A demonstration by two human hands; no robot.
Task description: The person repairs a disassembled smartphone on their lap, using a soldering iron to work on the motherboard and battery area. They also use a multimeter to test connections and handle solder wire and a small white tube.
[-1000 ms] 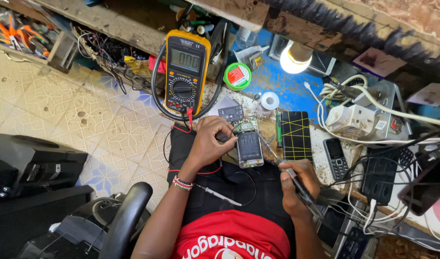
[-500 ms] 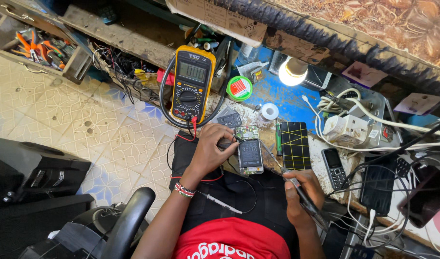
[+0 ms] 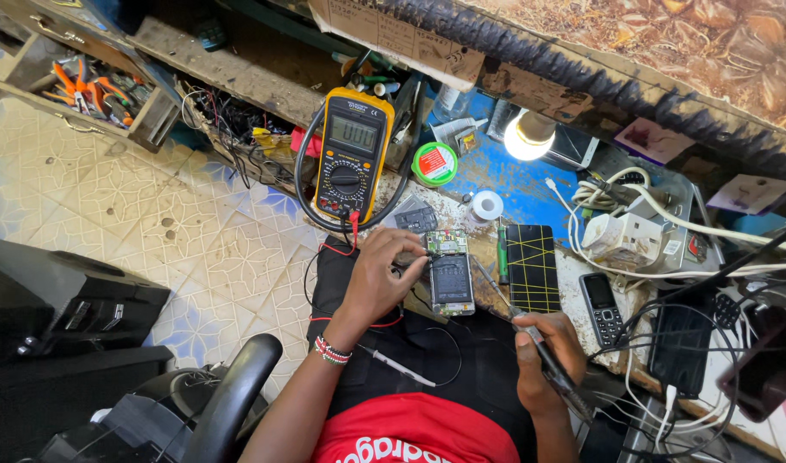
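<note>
Two bare hands at work over an opened phone [image 3: 450, 279], back cover off, lying face down on the black cloth [image 3: 461, 386] across the lap, just below the edge of a cluttered blue bench [image 3: 517, 184]. Left hand [image 3: 377, 279], beaded bracelet [image 3: 331, 350] at the wrist, curled with fingertips pressed together against the phone's upper left edge, steadying it; impossible to tell whether a test lead is pinched there too. Right hand [image 3: 543, 356] wrapped tight around a slender tool [image 3: 506, 302], tip angled up toward the phone's right side and close to it, not plainly touching. Propped on the bench just above: a yellow multimeter [image 3: 352, 154], red lead trailing down toward the left hand. Loose on the cloth near the left forearm, a thin probe [image 3: 397, 367]. To the right of the phone, a black panel with yellow lines [image 3: 532, 267], then a small keypad phone [image 3: 600, 309] among tangled white cables; farther back, a green tin [image 3: 435, 163], a roll of tape [image 3: 484, 206] and a lit bulb [image 3: 530, 135]. By the look of it, mid-way through work on the exposed board — tool poised, phone braced. Called for now: a firm left-hand hold and a fine, steady tip onto one small spot, clear of neighbouring parts.
</note>
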